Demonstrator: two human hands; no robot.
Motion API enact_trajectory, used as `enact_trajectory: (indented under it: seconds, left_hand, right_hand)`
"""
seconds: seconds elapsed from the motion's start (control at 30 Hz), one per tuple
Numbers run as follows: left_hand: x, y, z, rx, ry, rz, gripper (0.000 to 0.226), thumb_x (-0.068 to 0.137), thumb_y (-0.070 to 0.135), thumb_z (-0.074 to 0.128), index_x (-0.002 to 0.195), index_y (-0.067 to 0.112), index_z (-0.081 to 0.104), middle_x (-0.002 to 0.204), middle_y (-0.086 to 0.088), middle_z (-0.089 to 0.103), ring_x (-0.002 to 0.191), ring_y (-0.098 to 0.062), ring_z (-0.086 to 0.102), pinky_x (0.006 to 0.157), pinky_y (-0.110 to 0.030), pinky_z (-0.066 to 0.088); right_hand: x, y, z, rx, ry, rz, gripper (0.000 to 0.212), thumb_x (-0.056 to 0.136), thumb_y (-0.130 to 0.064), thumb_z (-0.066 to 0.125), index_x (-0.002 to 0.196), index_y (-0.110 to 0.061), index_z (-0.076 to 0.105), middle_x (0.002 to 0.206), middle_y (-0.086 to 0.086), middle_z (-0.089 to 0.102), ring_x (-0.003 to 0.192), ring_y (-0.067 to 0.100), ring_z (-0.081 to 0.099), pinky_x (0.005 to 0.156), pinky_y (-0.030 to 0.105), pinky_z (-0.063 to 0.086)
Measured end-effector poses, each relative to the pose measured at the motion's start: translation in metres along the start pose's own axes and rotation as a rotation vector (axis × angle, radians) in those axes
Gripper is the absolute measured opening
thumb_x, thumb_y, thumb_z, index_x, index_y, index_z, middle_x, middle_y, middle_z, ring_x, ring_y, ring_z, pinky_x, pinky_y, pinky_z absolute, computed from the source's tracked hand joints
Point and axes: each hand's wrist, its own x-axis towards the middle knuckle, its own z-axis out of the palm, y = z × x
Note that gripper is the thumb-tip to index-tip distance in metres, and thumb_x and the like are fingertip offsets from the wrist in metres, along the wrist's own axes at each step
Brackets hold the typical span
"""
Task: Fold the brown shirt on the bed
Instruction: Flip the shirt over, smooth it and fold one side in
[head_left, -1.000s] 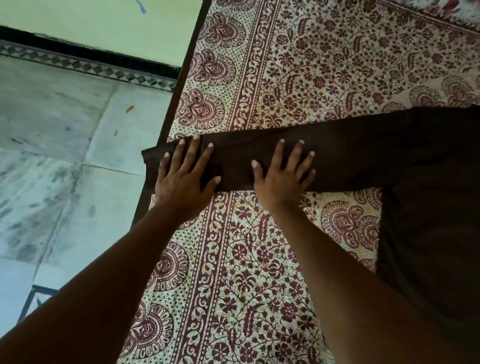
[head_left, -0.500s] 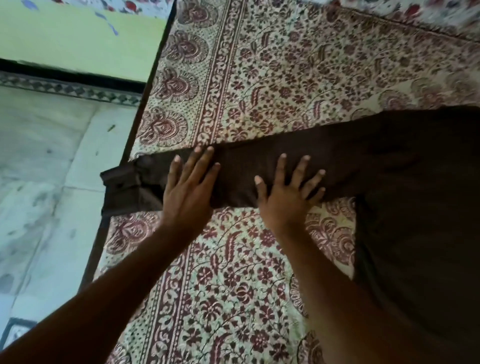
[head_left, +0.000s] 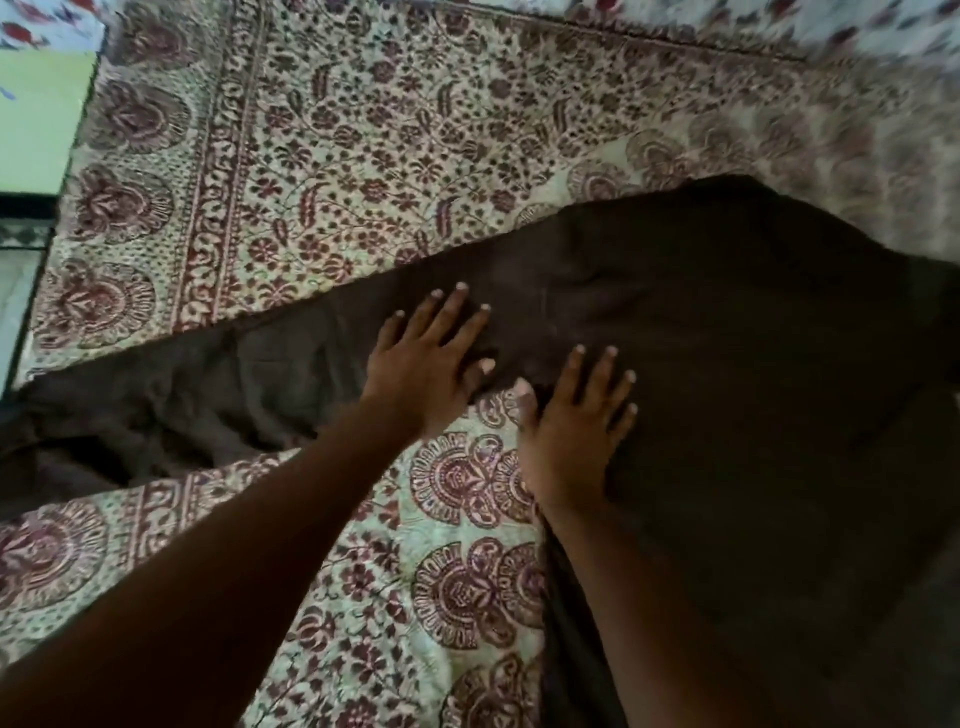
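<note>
Brown fabric shirt (head_left: 727, 364) lying spread on maroon floral bedsheet (head_left: 363, 156).
Left hand (head_left: 426, 358) and right hand (head_left: 576, 415) pressing flat, fingers straight, gripping nothing.

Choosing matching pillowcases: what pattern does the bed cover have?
Cream bed cover with maroon floral print and border bands, clearest in the head view.

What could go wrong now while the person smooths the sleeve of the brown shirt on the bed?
1. The sleeve end lies bunched at the bed's edge; it may slide off toward the floor.
2. The left hand and right hand press flat near the shoulder only, so wrinkles in the brown shirt farther out may get folded in.
</note>
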Motion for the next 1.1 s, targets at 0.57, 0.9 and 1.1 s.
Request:
enact_trajectory:
  seconds: [0.57,0.9,1.1]
  left_hand:
    - [-0.03,0.111,0.026,0.13,-0.076,0.412,0.058,0.104,0.042,0.03,0.159,0.024,0.032,0.171,-0.002,0.019,0.159,-0.022,0.014,0.126,-0.054,0.012]
    - [-0.144,0.136,0.043,0.137,-0.2,0.522,0.069,0.105,0.048,0.032,0.164,0.018,0.011,0.173,-0.005,-0.001,0.16,-0.022,-0.002,0.126,-0.049,0.017]
    - [-0.225,0.148,0.048,0.103,-0.271,0.562,0.068,0.107,0.044,0.031,0.164,0.016,0.009,0.173,-0.003,0.0,0.16,-0.023,-0.002,0.126,-0.05,0.018]
  right_hand:
    - [-0.124,0.108,-0.022,-0.037,-0.228,-0.239,0.071,0.106,-0.057,0.017,0.165,-0.017,0.013,0.172,0.016,-0.002,0.159,0.035,-0.002,0.126,0.059,0.009]
    - [-0.21,0.197,-0.041,-0.096,-0.256,-0.063,0.077,0.103,-0.062,0.028,0.164,-0.016,0.02,0.172,0.018,0.006,0.158,0.041,0.005,0.123,0.066,0.015]
    - [-0.255,0.223,-0.045,-0.061,-0.34,-0.625,0.066,0.105,-0.06,0.028,0.163,-0.027,0.023,0.173,0.009,0.001,0.16,0.031,0.005,0.119,0.063,0.026]
